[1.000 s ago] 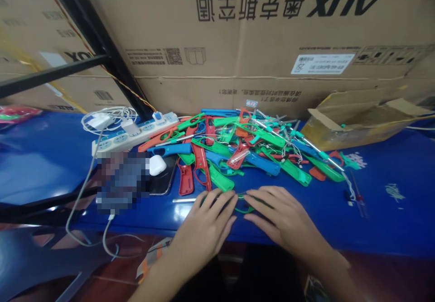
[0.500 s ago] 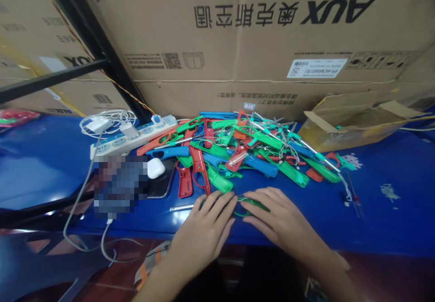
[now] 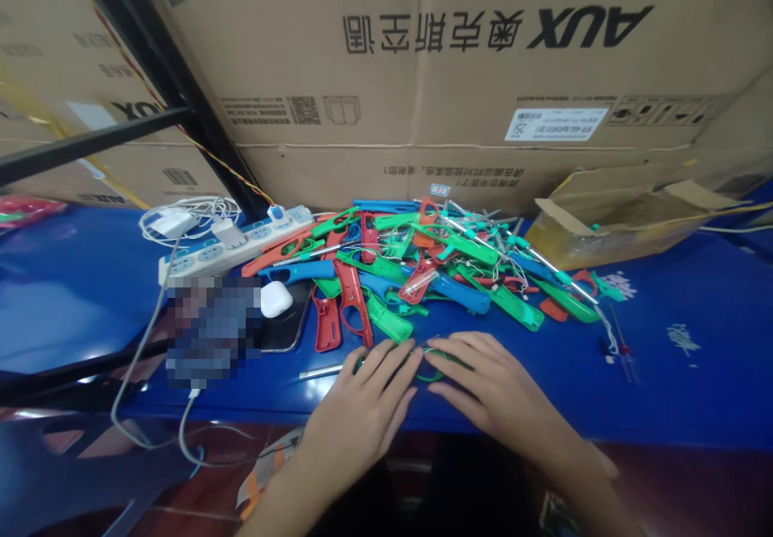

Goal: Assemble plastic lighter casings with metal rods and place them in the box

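Note:
A green long-nosed lighter (image 3: pixel 430 373) lies at the front of the blue table, mostly covered by my fingers. Its metal tube (image 3: pixel 320 372) sticks out to the left. My left hand (image 3: pixel 375 392) is closed over the tube end and middle, fingers bent down. From the other side, my right hand (image 3: pixel 492 380) grips the handle end, and a thin wire shows near its fingertips. Just beyond both hands is a heap of red, blue and green lighter casings (image 3: pixel 390 318), mixed with metal tubes and white wires.
A screwdriver (image 3: pixel 625 348) lies to the right. An open cardboard box (image 3: pixel 580 243) stands behind it. On the left are a power strip (image 3: pixel 241 239), a white earphone case (image 3: pixel 276 300), a phone (image 3: pixel 290 332) and loose cables. A large carton (image 3: pixel 386 126) walls off the back.
The camera view has shifted slightly. My right fingers have crept a little left over the green lighter, covering more of it. My left hand stays nearly still.

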`<action>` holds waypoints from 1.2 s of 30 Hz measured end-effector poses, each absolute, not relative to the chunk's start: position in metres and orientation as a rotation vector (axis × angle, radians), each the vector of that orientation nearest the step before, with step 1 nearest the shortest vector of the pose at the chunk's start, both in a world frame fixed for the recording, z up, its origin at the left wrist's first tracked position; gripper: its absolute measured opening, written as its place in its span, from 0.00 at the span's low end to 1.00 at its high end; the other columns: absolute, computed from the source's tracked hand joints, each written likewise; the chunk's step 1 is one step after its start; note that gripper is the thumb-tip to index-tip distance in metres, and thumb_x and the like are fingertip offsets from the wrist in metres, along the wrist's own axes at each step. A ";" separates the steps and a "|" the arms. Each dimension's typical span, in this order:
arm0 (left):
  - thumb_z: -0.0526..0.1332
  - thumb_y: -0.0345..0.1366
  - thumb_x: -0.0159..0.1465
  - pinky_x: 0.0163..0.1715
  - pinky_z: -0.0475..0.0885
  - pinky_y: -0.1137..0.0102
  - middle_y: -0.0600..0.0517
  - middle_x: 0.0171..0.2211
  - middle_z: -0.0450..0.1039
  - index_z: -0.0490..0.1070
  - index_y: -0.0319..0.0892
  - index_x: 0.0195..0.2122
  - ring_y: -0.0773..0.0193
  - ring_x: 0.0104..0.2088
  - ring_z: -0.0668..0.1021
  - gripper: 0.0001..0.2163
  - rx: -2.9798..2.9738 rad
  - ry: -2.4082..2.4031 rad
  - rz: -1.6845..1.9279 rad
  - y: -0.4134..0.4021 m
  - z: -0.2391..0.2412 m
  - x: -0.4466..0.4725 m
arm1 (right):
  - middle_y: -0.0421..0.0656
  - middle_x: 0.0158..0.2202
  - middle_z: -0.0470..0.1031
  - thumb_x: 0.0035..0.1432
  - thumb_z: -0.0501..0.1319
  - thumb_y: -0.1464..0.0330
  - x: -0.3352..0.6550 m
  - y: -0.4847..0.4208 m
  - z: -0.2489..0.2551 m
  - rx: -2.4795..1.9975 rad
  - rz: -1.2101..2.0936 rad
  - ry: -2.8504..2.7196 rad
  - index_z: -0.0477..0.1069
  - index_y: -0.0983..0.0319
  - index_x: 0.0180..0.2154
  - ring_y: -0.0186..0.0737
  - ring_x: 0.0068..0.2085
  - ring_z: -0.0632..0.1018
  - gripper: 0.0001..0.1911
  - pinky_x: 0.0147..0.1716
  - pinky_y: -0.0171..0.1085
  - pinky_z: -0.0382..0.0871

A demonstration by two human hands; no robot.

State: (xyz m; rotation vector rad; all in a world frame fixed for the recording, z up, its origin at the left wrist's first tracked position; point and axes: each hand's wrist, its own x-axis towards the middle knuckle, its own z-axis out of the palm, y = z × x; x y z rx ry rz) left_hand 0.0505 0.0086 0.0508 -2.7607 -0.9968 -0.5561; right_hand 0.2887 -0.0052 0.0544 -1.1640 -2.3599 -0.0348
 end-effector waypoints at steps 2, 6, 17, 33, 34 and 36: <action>0.49 0.37 0.79 0.57 0.64 0.57 0.46 0.64 0.73 0.66 0.40 0.66 0.54 0.60 0.74 0.19 -2.760 -0.989 -0.551 0.009 0.051 0.050 | 0.44 0.53 0.81 0.75 0.54 0.58 0.289 -0.005 0.054 -1.158 -0.035 -2.359 0.77 0.60 0.53 0.48 0.51 0.79 0.18 0.51 0.51 0.76; 0.50 0.37 0.78 0.56 0.66 0.56 0.46 0.63 0.73 0.66 0.40 0.66 0.52 0.59 0.75 0.19 -2.789 -1.014 -0.551 0.009 0.051 0.051 | 0.44 0.54 0.81 0.73 0.56 0.58 0.290 -0.005 0.053 -1.148 -0.031 -2.366 0.77 0.59 0.53 0.49 0.52 0.79 0.17 0.51 0.51 0.76; 0.51 0.40 0.78 0.57 0.70 0.52 0.45 0.63 0.74 0.67 0.37 0.63 0.47 0.60 0.74 0.18 -2.897 -1.013 -0.639 0.011 0.053 0.054 | 0.44 0.54 0.80 0.72 0.58 0.59 0.292 -0.006 0.051 -1.134 -0.027 -2.360 0.77 0.59 0.52 0.47 0.53 0.78 0.16 0.53 0.49 0.74; 0.56 0.34 0.76 0.49 0.70 0.59 0.48 0.50 0.79 0.74 0.40 0.53 0.54 0.50 0.77 0.10 -2.909 -1.086 -0.862 0.012 0.059 0.053 | 0.48 0.50 0.82 0.69 0.62 0.58 0.292 -0.008 0.055 -1.201 -0.004 -2.243 0.74 0.63 0.53 0.47 0.49 0.79 0.18 0.51 0.48 0.73; 0.56 0.34 0.76 0.47 0.70 0.59 0.49 0.48 0.80 0.75 0.40 0.50 0.54 0.47 0.77 0.09 -2.913 -1.082 -0.843 0.015 0.061 0.054 | 0.48 0.50 0.82 0.69 0.63 0.57 0.293 -0.007 0.054 -1.213 0.033 -2.242 0.74 0.62 0.53 0.47 0.50 0.79 0.18 0.51 0.48 0.73; 0.56 0.35 0.75 0.42 0.70 0.61 0.49 0.43 0.79 0.75 0.41 0.44 0.55 0.43 0.76 0.08 -2.910 -1.041 -0.752 0.022 0.067 0.059 | 0.47 0.50 0.82 0.68 0.63 0.58 0.295 -0.007 0.054 -1.246 0.089 -2.232 0.75 0.60 0.52 0.47 0.51 0.79 0.16 0.52 0.48 0.73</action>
